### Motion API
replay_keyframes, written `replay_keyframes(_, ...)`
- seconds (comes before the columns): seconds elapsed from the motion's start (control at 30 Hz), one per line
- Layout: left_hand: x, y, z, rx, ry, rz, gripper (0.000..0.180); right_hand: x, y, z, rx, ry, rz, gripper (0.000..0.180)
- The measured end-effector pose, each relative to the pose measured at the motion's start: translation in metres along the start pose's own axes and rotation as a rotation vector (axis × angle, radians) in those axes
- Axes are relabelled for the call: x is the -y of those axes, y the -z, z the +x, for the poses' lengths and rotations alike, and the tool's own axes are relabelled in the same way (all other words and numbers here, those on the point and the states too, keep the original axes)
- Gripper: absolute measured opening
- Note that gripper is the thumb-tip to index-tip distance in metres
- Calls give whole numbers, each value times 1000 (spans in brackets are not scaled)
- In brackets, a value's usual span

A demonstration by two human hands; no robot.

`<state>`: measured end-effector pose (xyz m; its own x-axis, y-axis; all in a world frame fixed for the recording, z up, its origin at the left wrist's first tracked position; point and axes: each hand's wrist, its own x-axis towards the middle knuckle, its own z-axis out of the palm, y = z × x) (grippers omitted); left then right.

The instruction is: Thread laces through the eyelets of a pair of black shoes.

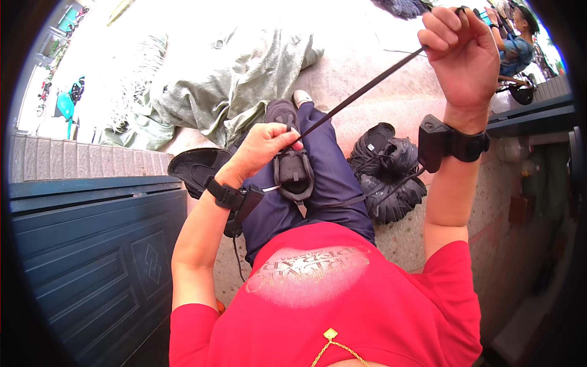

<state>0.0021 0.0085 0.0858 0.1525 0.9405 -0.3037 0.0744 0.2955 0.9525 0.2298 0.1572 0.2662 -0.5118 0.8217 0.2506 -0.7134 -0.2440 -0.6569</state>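
A dark shoe rests on my lap between my thighs, its heel opening toward me. My left hand is closed over the shoe's upper, thumb and fingers pinching a black shoelace close to it. From there the shoelace runs taut, up and to the right. Raised high at the upper right, my right hand is closed in a fist-like grip on the lace's other end. The toe part of the shoe is partly covered by my left hand.
Several black shoes lie piled on the ground right of my legs. Another dark shoe is at my left. Beyond my feet spreads a grey-green woven sack. Blue panelled doors flank me. Another person sits at far right.
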Motion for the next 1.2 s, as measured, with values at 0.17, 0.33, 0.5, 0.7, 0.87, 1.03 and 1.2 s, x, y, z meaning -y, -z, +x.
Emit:
replay_keyframes(0.17, -9, 53, -12, -464, -194, -580, 17, -4, 57, 1, -317, 70, -450, 32)
replay_keyframes(0.33, 3, 195, -73, -579, -389, -994, 16, -35, 176, -54, -321, -8, -1574, 22)
replay_keyframes(0.5, 36, 185, -100, -886, -30, -683, 18, -158, 174, -140, 90, -294, -1394, 17)
replay_keyframes(0.7, 73, 44, -53, -536, 306, -118, 19, -227, 137, -152, 174, -595, -1192, 18)
replay_keyframes(0.87, 104, 1, -37, -494, 376, 89, 20, -236, 141, -147, 181, -338, -1395, 18)
replay_keyframes(1.03, 105, -12, -37, -594, 267, 759, 19, -232, 134, -140, 205, -418, -1504, 15)
replay_keyframes(1.2, 107, -18, -32, -620, 145, 922, 18, -241, 127, -136, 377, -224, -1795, 7)
